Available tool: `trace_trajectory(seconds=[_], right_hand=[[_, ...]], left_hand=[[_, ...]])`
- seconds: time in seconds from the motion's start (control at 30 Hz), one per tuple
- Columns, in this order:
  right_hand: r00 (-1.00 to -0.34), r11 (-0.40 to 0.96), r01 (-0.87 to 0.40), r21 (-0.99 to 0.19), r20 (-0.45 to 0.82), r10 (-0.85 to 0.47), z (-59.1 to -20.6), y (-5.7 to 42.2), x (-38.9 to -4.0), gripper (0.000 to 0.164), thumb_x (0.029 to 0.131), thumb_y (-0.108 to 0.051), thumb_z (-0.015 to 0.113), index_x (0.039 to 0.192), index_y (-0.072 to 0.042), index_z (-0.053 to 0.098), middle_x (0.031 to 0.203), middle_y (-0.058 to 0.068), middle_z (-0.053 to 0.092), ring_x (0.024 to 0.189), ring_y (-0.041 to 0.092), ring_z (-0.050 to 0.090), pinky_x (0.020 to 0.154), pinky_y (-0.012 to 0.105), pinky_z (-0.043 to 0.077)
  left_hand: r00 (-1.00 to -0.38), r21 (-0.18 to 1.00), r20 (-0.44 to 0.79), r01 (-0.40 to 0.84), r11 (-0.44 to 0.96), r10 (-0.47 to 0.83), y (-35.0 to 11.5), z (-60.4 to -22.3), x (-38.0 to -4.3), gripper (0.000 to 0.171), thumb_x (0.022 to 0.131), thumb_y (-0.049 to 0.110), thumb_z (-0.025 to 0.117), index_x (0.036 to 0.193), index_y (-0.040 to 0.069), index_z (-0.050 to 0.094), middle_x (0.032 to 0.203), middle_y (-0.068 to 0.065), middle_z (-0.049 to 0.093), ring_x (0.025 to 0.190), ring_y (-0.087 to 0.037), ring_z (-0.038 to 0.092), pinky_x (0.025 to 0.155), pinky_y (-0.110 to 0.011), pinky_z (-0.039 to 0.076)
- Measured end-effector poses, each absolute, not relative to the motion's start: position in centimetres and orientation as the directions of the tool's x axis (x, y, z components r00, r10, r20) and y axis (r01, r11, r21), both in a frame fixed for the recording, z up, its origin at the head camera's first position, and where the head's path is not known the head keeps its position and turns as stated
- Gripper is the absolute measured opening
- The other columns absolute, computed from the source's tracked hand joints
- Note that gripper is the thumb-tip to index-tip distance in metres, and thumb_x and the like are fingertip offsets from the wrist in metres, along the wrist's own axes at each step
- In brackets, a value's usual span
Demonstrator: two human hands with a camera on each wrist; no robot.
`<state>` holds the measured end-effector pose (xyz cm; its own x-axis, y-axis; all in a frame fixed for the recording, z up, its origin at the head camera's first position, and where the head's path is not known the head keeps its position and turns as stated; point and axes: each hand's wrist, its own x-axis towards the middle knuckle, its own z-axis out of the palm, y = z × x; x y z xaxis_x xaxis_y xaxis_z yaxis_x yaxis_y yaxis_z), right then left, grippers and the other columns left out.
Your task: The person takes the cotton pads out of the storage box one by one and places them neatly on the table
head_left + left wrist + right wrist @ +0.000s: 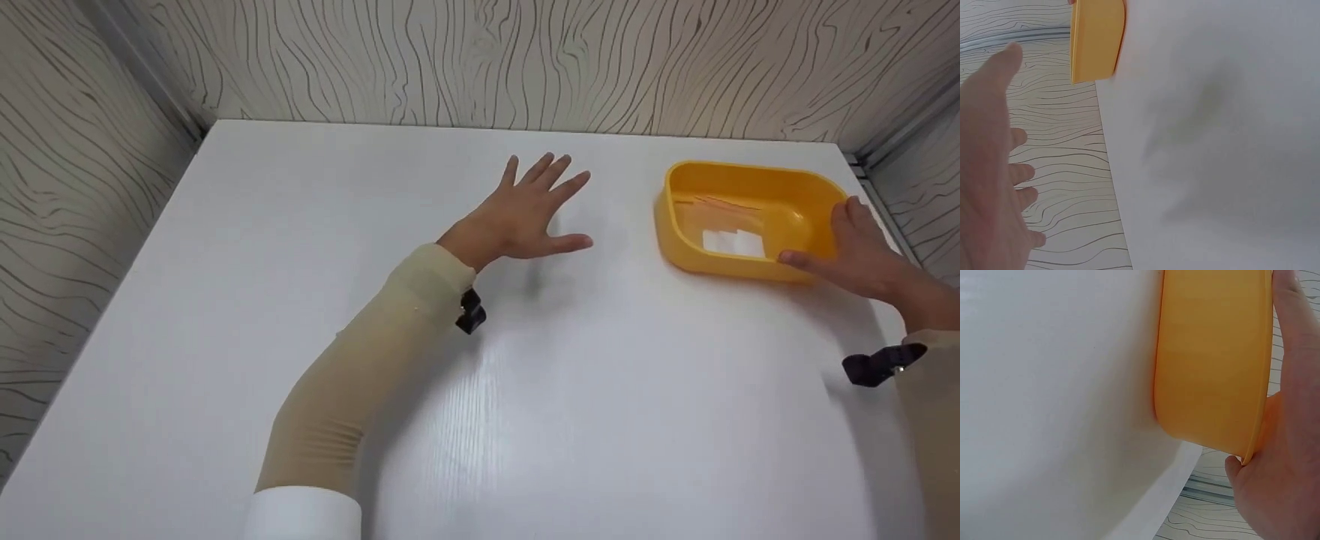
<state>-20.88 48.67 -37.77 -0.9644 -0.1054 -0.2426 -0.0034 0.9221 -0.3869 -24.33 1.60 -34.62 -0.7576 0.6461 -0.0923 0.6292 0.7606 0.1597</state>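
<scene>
while the left hand (pixel 523 215) hovered released, the right hand (pixel 862 251) touched the yellow bin (pixel 720 266), unclenched, near the far right corner of the bench (pixel 600 420); light pressure seemed best.

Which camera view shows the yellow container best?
The head view: the yellow container appears from above, rim and inside, though the right hand covers one corner. The left wrist view shows a cropped outer side; the right wrist view, a closer one, also cropped.
</scene>
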Motion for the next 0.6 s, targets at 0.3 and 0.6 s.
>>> trace_trajectory(seconds=[0.3, 0.6], right_hand=[[-0.962, 0.927, -0.037, -0.372, -0.238, -0.134, -37.7, 47.3, -20.3, 0.119, 0.097, -0.053, 0.060, 0.148, 0.018, -0.021, 0.154, 0.043, -0.019, 0.138, 0.063, 0.000, 0.114, 0.073, 0.003], [-0.956, 0.923, -0.048, -0.382, -0.249, -0.153, -37.3, 45.3, -19.3, 0.121, 0.097, -0.053, 0.061, 0.147, 0.016, -0.024, 0.154, 0.040, -0.028, 0.141, 0.063, -0.009, 0.114, 0.072, 0.001]], left_hand=[[-0.756, 0.145, -0.100, 0.632, 0.761, 0.647, 2.8, -34.1, -24.3, 0.091, 0.094, 0.080, 0.032, 0.165, 0.029, 0.005, 0.172, -0.004, -0.001, 0.157, -0.025, -0.007, 0.122, -0.059, -0.005], [-0.751, 0.151, -0.106, 0.635, 0.757, 0.652, 3.8, -33.6, -24.5, 0.091, 0.095, 0.079, 0.032, 0.165, 0.030, 0.003, 0.172, -0.003, -0.003, 0.157, -0.024, -0.009, 0.122, -0.058, -0.007]])
